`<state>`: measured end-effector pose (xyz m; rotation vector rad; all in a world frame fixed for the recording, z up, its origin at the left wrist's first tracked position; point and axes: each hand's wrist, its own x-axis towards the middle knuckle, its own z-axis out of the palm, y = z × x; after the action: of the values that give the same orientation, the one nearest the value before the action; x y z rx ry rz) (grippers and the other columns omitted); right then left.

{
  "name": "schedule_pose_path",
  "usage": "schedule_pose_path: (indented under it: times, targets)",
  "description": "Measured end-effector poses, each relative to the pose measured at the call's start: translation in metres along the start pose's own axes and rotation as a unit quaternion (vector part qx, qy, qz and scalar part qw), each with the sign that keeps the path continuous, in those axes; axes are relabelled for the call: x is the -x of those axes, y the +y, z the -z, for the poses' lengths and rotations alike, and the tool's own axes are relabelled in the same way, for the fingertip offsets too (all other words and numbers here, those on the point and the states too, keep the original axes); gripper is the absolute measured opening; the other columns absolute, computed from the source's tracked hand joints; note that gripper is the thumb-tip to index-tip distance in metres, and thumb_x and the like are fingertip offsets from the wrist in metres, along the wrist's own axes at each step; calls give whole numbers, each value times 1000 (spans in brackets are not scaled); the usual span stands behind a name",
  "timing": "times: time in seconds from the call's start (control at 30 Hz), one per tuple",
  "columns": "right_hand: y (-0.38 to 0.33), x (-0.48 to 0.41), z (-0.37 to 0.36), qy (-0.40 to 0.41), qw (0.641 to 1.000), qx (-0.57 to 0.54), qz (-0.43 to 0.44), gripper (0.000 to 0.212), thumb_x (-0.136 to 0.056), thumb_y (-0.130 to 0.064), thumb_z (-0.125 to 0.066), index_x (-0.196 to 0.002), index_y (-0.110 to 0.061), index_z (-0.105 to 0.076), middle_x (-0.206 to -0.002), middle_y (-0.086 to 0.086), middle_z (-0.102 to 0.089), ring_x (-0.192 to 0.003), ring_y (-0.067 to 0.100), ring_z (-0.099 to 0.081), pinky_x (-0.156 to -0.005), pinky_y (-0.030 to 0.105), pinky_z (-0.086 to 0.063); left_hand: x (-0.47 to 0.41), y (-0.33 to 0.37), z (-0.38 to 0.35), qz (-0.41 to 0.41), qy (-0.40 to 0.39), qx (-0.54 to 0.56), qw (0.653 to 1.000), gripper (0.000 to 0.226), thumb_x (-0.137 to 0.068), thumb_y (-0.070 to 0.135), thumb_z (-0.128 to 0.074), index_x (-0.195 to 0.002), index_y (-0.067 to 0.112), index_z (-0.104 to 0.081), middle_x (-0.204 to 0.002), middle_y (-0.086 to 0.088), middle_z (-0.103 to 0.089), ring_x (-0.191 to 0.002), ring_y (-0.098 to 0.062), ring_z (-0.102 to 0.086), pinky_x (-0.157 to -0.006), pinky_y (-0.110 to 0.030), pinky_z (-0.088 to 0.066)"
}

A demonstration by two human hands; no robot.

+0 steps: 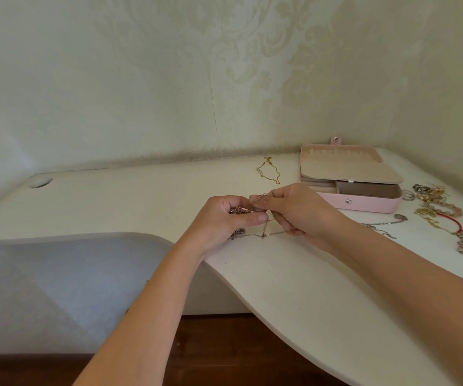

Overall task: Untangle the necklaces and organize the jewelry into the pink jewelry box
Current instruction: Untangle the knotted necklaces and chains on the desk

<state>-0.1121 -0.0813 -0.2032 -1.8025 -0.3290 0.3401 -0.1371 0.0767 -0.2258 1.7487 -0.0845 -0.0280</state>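
1. Pale patterned wallpaper backs one white desk (280, 288) with a curved near edge and one round cable hole (41, 181) at its far left.
2. Left hand (224, 218): fingers curled, thumb and forefinger pinching the tangle of chains (262, 218); a rose-coloured bunch sits inside its curl.
3. Right hand (294, 210): fingers curled, upper fingertips pinching a rose-coloured loop, lower fingers gripping a thin silver strand.
4. Tangle of chains: held between the two hands at the desk's centre. It has fine rose links and a silver strand; the number of chains cannot be told.
5. Gold necklace (269, 171): one, lying loose on the desk beyond the hands.
6. Pink jewelry box (364, 203): one, far right of the hands, open, beige-lined, with a metal snap on its front wall.
7. Silver necklace (383, 227): one, on the desk just right of the right wrist.
8. Jewelry heap (442, 207): at the right edge, with rings, beads, gold pieces and one red cord; the total is unclear.
9. Grey seat (71, 274): one, near left, over dark wooden floor (224, 344).
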Motion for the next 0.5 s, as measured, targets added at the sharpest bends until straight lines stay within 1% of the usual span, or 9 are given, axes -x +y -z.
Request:
schedule_pose_path:
  times: [0.07, 0.13, 0.17, 0.2, 0.23, 0.27, 0.3, 0.4, 0.5]
  targets:
    - [0, 0, 0, -1, 1000, 3, -6, 30, -89, -32, -65, -70, -9, -62, -35, -3, -34, -35, 10, -23, -38, 19, -18, 1, 0, -1, 1, -3, 4, 1000, 24, -71, 16, -78, -94, 9, -73, -100, -11, -73, -92, -16, -66, -94, -36, -48]
    - [-1, 1, 0, -2, 1000, 6, -9, 29, -89, -32, -65, -73, -8, -62, -35, -4, -34, -34, 10, -24, -38, 20, -19, 1, 0, -1, -1, -11, 7, 1000, 25, -68, 17, -77, -91, 8, -74, -96, -12, -73, -89, -14, -66, -92, -34, -49]
    - [-1, 1, 0, -3, 1000, 6, -9, 29, -89, -32, -65, -75, -7, -63, -34, -4, -34, -34, 10, -23, -38, 20, -19, 1, 0, -1, 1, -12, 6, 1000, 23, -68, 17, -77, -89, 9, -74, -91, -9, -74, -84, -10, -66, -86, -29, -51]
    - [-2, 1, 0, -5, 1000, 6, -9, 30, -89, -33, -64, -77, -6, -64, -34, -4, -34, -34, 10, -23, -38, 19, -20, 2, 1, -1, 5, -12, 6, 1000, 19, -70, 15, -77, -88, 10, -74, -85, -5, -73, -76, -5, -64, -75, -21, -51]
    - [-2, 1, 0, -6, 1000, 8, -8, 31, -89, -34, -64, -78, -6, -64, -34, -4, -34, -34, 10, -23, -37, 19, -20, 2, 1, -1, 9, -13, 4, 1000, 14, -73, 12, -77, -87, 10, -74, -81, -2, -72, -67, -2, -62, -64, -15, -47]
    - [-3, 1, 0, -6, 1000, 13, -8, 32, -89, -36, -64, -77, -7, -64, -35, -4, -34, -34, 10, -24, -37, 19, -20, 2, 2, 0, 12, -14, 5, 1000, 11, -75, 11, -76, -86, 10, -74, -77, 0, -71, -62, 0, -59, -58, -11, -42]
    - [-3, 1, 0, -3, 1000, 23, -8, 34, -89, -39, -63, -75, -8, -64, -36, -3, -35, -34, 11, -24, -38, 19, -21, 2, 2, 0, 13, -14, 10, 1000, 9, -75, 12, -75, -84, 11, -74, -76, 1, -71, -62, 0, -60, -56, -10, -41]
    - [-4, 1, 2, 11, 998, 66, -8, 44, -91, -45, -58, -59, -14, -55, -37, -1, -38, -33, 12, -27, -37, 17, -23, 4, 4, 1, 7, -23, 38, 999, 7, -70, 18, -74, -76, 15, -75, -83, -3, -74, -75, -5, -66, -61, -11, -43]
    - [-3, 1, 2, 8, 996, 85, -10, 51, -91, -46, -56, -52, -14, -50, -34, -2, -38, -32, 12, -26, -37, 18, -23, 5, 6, 2, 3, -25, 43, 999, 8, -75, 18, -73, -81, 13, -75, -92, -7, -74, -87, -15, -62, -54, -11, -35]
